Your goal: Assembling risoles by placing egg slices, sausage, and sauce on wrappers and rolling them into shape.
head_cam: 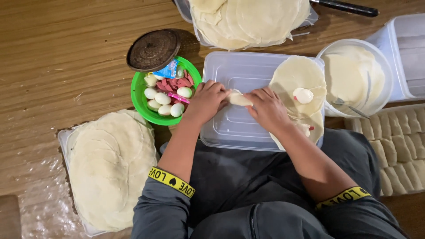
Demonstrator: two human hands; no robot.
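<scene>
I am rolling a small wrap (239,98) over the middle of the clear box lid (234,79), my left fingers (220,94) and right fingers (256,98) pinching both ends. Next, a snug tuck seems needed.

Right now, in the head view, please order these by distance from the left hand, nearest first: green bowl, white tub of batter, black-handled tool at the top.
1. Green bowl: just left of the left hand.
2. White tub of batter: far right, past the right hand.
3. Black-handled tool: top right edge, farthest.
</scene>
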